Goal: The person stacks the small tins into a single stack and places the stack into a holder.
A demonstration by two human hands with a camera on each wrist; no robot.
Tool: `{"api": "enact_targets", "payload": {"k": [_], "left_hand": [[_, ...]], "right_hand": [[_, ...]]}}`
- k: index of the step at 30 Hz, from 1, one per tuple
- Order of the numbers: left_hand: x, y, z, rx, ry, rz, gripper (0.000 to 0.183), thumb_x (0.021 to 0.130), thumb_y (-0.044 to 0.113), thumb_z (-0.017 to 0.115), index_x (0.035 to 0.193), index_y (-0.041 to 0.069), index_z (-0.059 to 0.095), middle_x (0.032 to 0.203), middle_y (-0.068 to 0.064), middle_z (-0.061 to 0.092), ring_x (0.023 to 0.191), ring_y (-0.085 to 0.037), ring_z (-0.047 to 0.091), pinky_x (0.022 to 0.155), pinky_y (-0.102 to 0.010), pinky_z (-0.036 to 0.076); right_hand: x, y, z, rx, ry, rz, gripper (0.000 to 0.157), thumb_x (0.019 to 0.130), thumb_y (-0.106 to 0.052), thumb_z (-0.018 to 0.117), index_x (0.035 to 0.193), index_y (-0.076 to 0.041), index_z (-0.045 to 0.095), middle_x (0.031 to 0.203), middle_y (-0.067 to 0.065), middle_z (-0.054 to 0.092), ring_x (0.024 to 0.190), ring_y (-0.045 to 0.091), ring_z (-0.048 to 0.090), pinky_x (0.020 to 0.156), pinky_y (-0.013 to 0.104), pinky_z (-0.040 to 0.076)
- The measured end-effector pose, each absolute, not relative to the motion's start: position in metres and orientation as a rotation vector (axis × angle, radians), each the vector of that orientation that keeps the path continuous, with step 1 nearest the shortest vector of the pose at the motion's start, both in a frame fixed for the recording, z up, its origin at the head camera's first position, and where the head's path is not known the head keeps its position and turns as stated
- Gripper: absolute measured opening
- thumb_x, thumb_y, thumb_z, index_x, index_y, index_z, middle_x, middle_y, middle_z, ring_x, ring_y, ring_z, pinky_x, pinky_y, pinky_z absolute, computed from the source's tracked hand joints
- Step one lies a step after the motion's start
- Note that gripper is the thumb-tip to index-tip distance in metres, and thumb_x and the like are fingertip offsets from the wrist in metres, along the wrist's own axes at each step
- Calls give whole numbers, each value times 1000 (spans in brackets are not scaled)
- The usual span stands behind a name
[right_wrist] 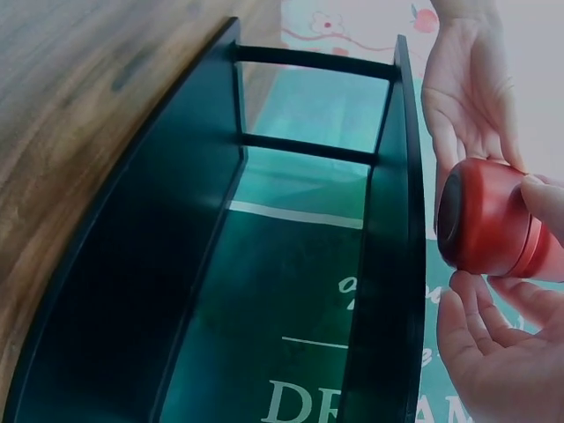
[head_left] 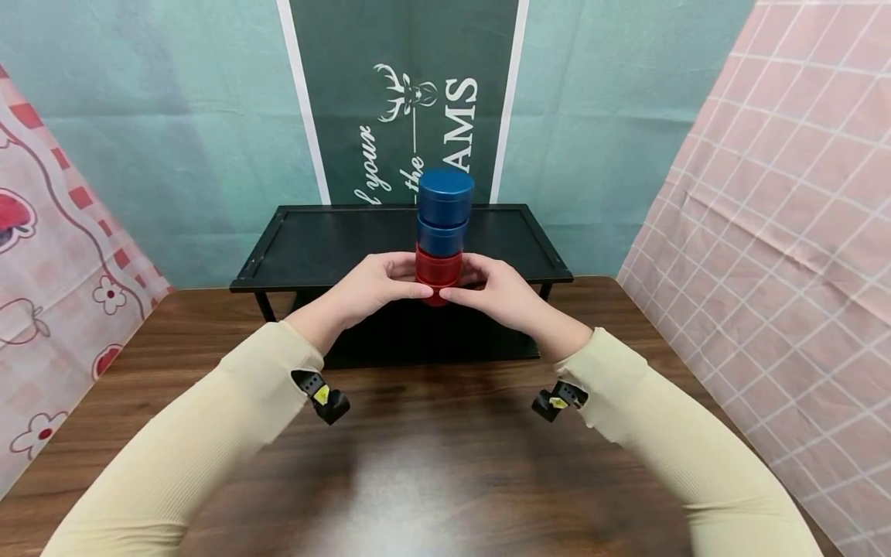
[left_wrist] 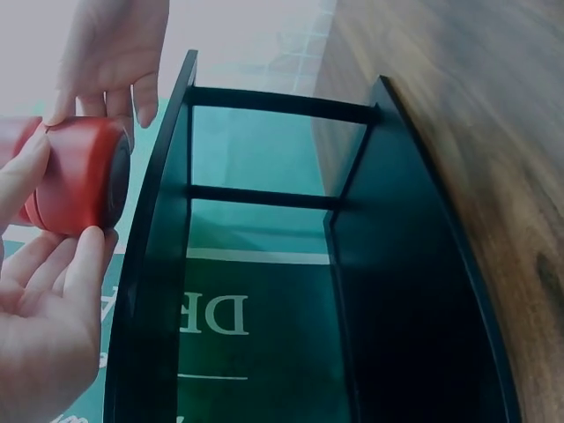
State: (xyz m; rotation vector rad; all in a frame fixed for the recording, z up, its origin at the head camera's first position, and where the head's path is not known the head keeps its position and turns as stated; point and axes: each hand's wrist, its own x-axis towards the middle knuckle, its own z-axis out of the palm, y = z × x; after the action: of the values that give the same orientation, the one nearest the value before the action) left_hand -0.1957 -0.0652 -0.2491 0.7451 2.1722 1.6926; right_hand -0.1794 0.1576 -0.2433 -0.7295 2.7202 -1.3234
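A blue lidded canister (head_left: 444, 207) stands upright on a red canister (head_left: 438, 268), the two forming one column. From the left side my left hand (head_left: 363, 290) grips the red canister, thumb in front and fingers behind. My right hand (head_left: 503, 292) grips the same canister from the right, its thumb close to the other thumb. In both wrist views the red canister (left_wrist: 77, 176) shows a dark base, held a little apart from the top board of the black two-tier shelf (right_wrist: 392, 264). The blue canister is out of sight in the wrist views.
The black shelf (head_left: 334, 241) stands at the back of the brown wooden table (head_left: 418, 464). Behind it hangs a green cloth (head_left: 599, 116) with white lettering. A patterned cloth (head_left: 63, 309) borders the left, a pink checked one (head_left: 786, 232) the right.
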Motion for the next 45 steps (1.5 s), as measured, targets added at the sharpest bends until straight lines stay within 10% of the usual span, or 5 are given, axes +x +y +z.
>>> {"api": "enact_targets", "payload": {"k": [45], "left_hand": [[-245, -64, -241, 571, 2189, 1740, 55, 89, 12, 64, 138, 6, 43, 133, -10, 51, 120, -20, 49, 103, -37, 37]], "right_hand": [[-234, 142, -253, -591, 2764, -1428, 59, 87, -38, 64, 137, -11, 46, 127, 6, 56, 112, 19, 54, 96, 42, 44]]}}
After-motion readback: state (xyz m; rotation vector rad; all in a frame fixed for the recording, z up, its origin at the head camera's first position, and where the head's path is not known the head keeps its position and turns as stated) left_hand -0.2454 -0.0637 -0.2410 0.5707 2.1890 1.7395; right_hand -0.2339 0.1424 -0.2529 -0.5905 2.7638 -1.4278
